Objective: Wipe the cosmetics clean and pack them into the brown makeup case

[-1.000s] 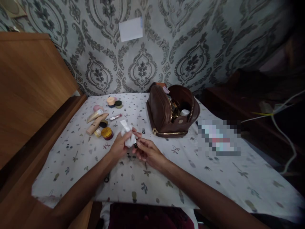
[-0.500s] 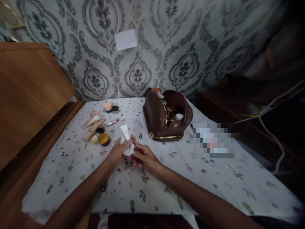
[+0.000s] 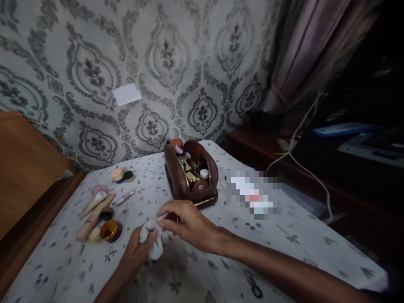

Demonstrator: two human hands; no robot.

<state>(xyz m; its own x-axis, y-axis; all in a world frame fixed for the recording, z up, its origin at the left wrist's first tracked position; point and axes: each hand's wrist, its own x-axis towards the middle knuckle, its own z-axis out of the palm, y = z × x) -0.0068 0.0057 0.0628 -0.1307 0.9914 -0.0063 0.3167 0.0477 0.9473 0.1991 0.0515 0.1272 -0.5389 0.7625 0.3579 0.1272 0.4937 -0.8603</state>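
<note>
My left hand (image 3: 139,246) is closed around a bunched white cloth (image 3: 155,248) above the table. Across from it, my right hand (image 3: 184,223) has its fingertips pinched together at the cloth's upper edge; what lies between them is too hidden to make out. Left of my hands lie a jar with a golden lid (image 3: 110,230), beige tubes (image 3: 94,216), a lip gloss (image 3: 125,198) and a pink sponge (image 3: 99,190). Behind them stand a peach-topped jar (image 3: 118,175) and a small dark green jar (image 3: 129,176). Beyond my right hand is an open brown cosmetic bag (image 3: 176,181) filled with small items.
A blurred-out pale item (image 3: 254,193) lies right of the bag on the patterned tablecloth (image 3: 268,256). Wooden furniture (image 3: 28,168) borders the left side. The papered wall rises behind, and a white cable (image 3: 315,179) hangs at the right.
The view has turned right. My right hand has risen to the top of the cloth, fingers pinching. The white tube that stood up from my left hand no longer shows clearly.
</note>
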